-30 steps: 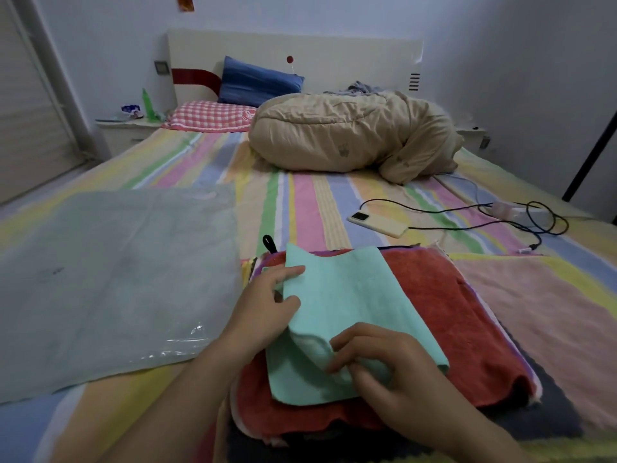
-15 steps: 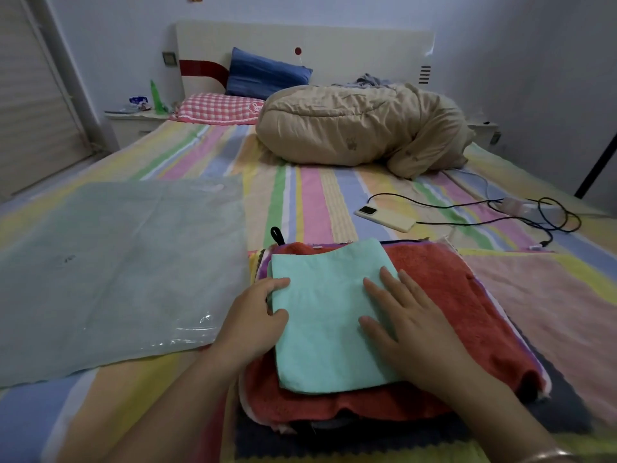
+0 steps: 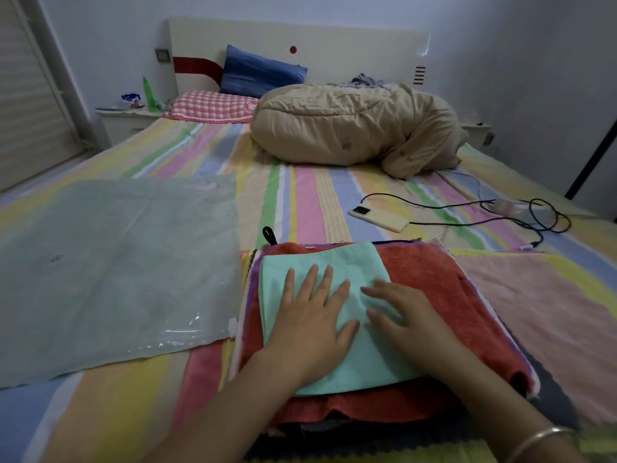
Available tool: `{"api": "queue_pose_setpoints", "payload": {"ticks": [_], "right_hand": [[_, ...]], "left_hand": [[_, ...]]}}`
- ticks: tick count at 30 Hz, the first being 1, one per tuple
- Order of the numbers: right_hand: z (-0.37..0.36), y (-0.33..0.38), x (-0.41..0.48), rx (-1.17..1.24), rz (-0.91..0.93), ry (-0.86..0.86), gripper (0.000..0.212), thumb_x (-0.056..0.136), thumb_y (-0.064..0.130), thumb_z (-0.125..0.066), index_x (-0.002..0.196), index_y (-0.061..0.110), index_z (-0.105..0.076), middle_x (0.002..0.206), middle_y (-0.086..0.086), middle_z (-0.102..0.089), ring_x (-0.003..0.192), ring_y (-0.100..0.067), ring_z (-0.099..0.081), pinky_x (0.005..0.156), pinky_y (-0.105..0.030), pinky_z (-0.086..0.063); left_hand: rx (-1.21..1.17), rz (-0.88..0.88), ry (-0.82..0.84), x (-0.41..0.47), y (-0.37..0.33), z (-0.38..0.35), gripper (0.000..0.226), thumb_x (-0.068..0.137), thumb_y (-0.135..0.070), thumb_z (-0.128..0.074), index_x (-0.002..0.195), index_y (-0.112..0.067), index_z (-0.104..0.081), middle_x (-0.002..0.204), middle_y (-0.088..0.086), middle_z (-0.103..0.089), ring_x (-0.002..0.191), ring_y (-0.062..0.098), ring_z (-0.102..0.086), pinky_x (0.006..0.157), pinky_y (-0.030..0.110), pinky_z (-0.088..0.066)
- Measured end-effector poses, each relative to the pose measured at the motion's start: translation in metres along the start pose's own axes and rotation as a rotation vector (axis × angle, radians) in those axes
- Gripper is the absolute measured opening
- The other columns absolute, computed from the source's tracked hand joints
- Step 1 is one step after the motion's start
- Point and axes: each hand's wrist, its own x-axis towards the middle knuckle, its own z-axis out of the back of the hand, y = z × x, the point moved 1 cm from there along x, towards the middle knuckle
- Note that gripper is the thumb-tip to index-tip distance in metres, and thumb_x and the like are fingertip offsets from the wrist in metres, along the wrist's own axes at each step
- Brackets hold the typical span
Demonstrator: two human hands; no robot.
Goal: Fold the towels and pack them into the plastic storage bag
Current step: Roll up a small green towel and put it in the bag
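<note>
While left hand (image 3: 310, 319) and right hand (image 3: 405, 317) lie flat on mint towel (image 3: 334, 259), fingers (image 3: 311, 280) straight, gripping nothing: best smooth outward, sharpen crease, square edges before lifting toward bag (image 3: 117, 262).

No writing, label or number is legible anywhere.

A single view was taken from the person's head. It looked forward and down along the length of the bed (image 3: 310, 202) toward the headboard (image 3: 334, 45) against the far wall. The camera sat close over the near end: both forearms showed at the bottom edge, and the left hand (image 3: 310, 325) and right hand (image 3: 410, 322) lay large in the lower centre on the teal towel (image 3: 360, 262). The plastic storage bag (image 3: 117, 262) spread at left, and the beige duvet (image 3: 350, 128) lay farther up. The wide lens took in both side walls.
</note>
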Motion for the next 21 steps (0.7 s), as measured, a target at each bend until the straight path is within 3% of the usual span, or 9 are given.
{"api": "queue_pose_setpoints", "payload": {"ticks": [2, 4, 7, 12, 14, 15, 17, 19, 21], "right_hand": [[0.009, -0.007, 0.008, 0.087, -0.061, -0.093, 0.035, 0.090, 0.027, -0.061, 0.124, 0.036, -0.058, 0.133, 0.002, -0.050, 0.127, -0.019, -0.043, 0.109, -0.032, -0.029], [0.016, -0.009, 0.014, 0.174, -0.175, -0.017, 0.035, 0.091, 0.029, -0.060, 0.124, 0.039, -0.057, 0.124, 0.004, -0.053, 0.110, -0.014, -0.054, 0.096, -0.031, -0.042], [0.021, -0.003, 0.023, 0.497, -0.305, 0.143, 0.036, 0.090, 0.018, -0.061, 0.121, 0.037, -0.059, 0.118, 0.000, -0.061, 0.094, -0.012, -0.064, 0.080, -0.027, -0.052], [0.031, 0.020, 0.029, 0.649, -0.312, 0.149, 0.042, 0.089, 0.009, -0.060, 0.124, 0.033, -0.061, 0.114, -0.002, -0.064, 0.094, -0.018, -0.067, 0.086, -0.036, -0.055], [0.031, 0.038, 0.026, 0.671, -0.244, 0.136, 0.042, 0.090, 0.009, -0.060, 0.124, 0.034, -0.060, 0.111, 0.002, -0.062, 0.090, -0.012, -0.066, 0.079, -0.027, -0.056], [0.029, 0.048, 0.025, 0.664, -0.199, 0.125, 0.041, 0.090, 0.010, -0.060, 0.124, 0.034, -0.059, 0.104, 0.005, -0.061, 0.082, -0.004, -0.065, 0.071, -0.019, -0.054], [0.021, 0.069, 0.024, 0.561, -0.102, 0.092, 0.041, 0.089, 0.015, -0.063, 0.123, 0.038, -0.058, 0.081, 0.016, -0.053, 0.058, 0.009, -0.057, 0.055, -0.007, -0.042], [0.008, 0.088, 0.024, 0.374, -0.022, 0.063, 0.041, 0.086, 0.023, -0.065, 0.122, 0.042, -0.058, 0.067, 0.019, -0.041, 0.047, 0.005, -0.048, 0.052, -0.009, -0.033], [-0.009, 0.104, 0.024, 0.238, 0.029, 0.049, 0.044, 0.084, 0.021, -0.064, 0.122, 0.044, -0.059, 0.061, 0.017, -0.041, 0.048, -0.001, -0.044, 0.055, -0.015, -0.034]], "left_hand": [[0.012, 0.018, 0.002, -0.001, 0.004, -0.015, 0.085, 0.076, -0.063, 0.013, 0.154, -0.033, 0.002, 0.163, -0.001, 0.009, 0.148, 0.019, 0.016, 0.117, 0.052, 0.013], [0.010, 0.032, -0.007, -0.001, 0.005, -0.020, 0.084, 0.077, -0.063, 0.012, 0.154, -0.032, 0.001, 0.163, -0.001, 0.008, 0.148, 0.019, 0.016, 0.116, 0.052, 0.012], [0.000, 0.027, -0.031, -0.002, 0.003, -0.021, 0.081, 0.080, -0.063, 0.011, 0.155, -0.032, 0.002, 0.163, -0.001, 0.008, 0.148, 0.020, 0.016, 0.116, 0.053, 0.012], [-0.076, -0.004, -0.061, -0.004, 0.006, -0.020, 0.079, 0.086, -0.069, 0.008, 0.155, -0.031, 0.000, 0.163, -0.003, 0.005, 0.149, 0.016, 0.014, 0.117, 0.048, 0.013], [-0.373, 0.004, -0.125, -0.002, 0.013, -0.017, 0.072, 0.089, -0.063, -0.011, 0.153, -0.029, -0.016, 0.161, -0.005, -0.016, 0.149, 0.013, -0.008, 0.121, 0.042, 0.003], [-0.675, 0.057, -0.180, -0.002, 0.017, -0.009, 0.058, 0.095, -0.052, -0.024, 0.148, -0.029, -0.030, 0.156, -0.004, -0.031, 0.144, 0.010, -0.026, 0.121, 0.038, -0.012], [-1.297, 0.236, -0.340, -0.003, 0.030, 0.007, 0.031, 0.102, -0.018, -0.040, 0.129, -0.026, -0.053, 0.138, -0.001, -0.055, 0.121, 0.011, -0.056, 0.104, 0.032, -0.045], [-1.677, 0.407, -0.403, -0.006, 0.050, 0.019, 0.027, 0.101, -0.010, -0.044, 0.122, -0.017, -0.058, 0.122, 0.002, -0.067, 0.102, 0.019, -0.068, 0.085, 0.034, -0.055], [-1.825, 0.503, -0.356, -0.011, 0.067, 0.023, 0.024, 0.100, -0.017, -0.046, 0.121, -0.018, -0.058, 0.106, 0.001, -0.073, 0.087, 0.020, -0.072, 0.073, 0.035, -0.059]]}}
